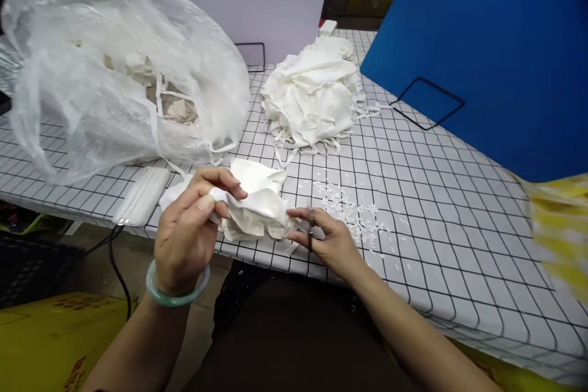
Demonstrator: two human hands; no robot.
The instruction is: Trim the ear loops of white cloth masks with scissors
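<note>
While left hand (190, 226) pinches white cloth (255, 205) at table edge (257, 257), right hand (328, 239) grips small snips (311, 229).

A crumpled white fabric piece (257, 205) sits bunched at the near edge of the gridded table. Its left end is lifted and pinched; its right end droops toward small scissors (311, 228)

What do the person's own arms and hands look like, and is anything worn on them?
Both forearms are bare, with no sleeves or gloves in view. The left hand has a smooth pale green bangle around its wrist. The right hand wears nothing visible.
</note>
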